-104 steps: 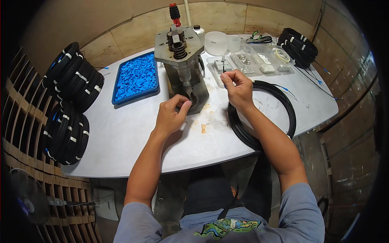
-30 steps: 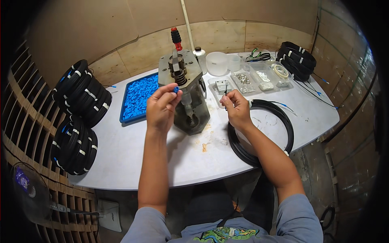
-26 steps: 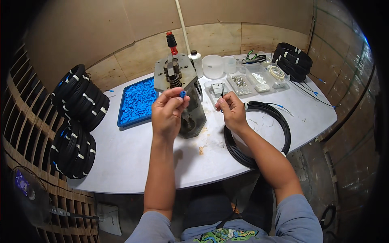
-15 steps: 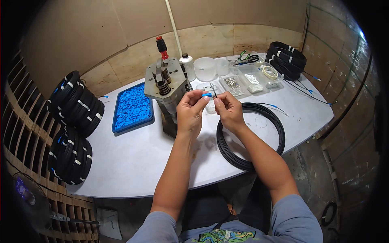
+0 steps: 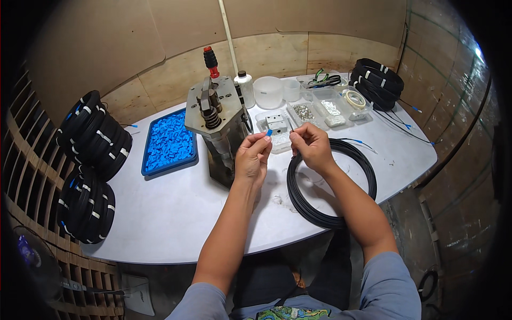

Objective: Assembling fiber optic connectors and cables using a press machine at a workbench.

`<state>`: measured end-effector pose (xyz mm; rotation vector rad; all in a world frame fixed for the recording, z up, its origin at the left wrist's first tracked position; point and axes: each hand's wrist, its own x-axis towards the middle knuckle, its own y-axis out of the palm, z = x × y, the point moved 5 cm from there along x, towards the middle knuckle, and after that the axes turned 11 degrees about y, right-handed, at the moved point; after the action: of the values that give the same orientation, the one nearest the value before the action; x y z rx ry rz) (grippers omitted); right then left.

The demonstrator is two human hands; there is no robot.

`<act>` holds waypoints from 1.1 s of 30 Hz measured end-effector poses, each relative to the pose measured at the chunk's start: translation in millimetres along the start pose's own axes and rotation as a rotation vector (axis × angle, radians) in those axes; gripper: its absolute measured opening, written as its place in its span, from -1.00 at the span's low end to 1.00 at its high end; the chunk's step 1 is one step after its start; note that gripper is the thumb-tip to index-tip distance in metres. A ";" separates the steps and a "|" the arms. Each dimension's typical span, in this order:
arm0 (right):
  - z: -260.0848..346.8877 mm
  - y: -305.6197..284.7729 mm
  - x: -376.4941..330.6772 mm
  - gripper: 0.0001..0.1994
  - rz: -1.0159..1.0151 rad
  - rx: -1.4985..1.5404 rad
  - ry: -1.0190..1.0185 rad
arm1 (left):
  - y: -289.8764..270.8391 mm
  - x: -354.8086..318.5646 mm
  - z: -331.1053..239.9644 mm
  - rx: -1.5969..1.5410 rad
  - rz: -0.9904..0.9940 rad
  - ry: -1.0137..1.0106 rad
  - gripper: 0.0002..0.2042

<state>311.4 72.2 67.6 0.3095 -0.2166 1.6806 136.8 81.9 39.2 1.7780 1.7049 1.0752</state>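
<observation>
Between the fingertips of my left hand (image 5: 252, 161) is a small blue plastic connector piece (image 5: 269, 132), its upper end showing. My right hand (image 5: 314, 150) pinches a thin dark cable end (image 5: 291, 128), whose tip pokes up past the thumb. The two hands are raised over the table, a short gap apart, and the blue piece and cable end do not touch. Below my right forearm lies a coil of black cable (image 5: 369, 172). Just beyond my hands, a silvery block with holes (image 5: 276, 121) sits in a clear tray.
A metal press (image 5: 220, 149) with a red-and-black handle stands left of my hands. Beside it is a blue tray (image 5: 169, 169) of blue pieces. Bundled cables (image 5: 101, 141) are stacked at the left, others (image 5: 376, 85) at the back right. Clear boxes (image 5: 333, 122) and a white tub (image 5: 268, 93) line the back.
My hands have moved apart: the blue piece and the cable end were close together before. My right hand has shifted slightly right and down. The view has also shifted a little.
</observation>
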 end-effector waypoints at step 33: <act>-8.6 24.7 -8.2 -0.83 0.073 0.011 0.141 | 12.3 15.7 -2.2 -0.009 0.179 -0.015 -0.69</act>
<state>287.2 64.0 57.7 0.1924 -0.1151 1.7683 141.7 95.0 53.5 1.9577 1.5531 1.1374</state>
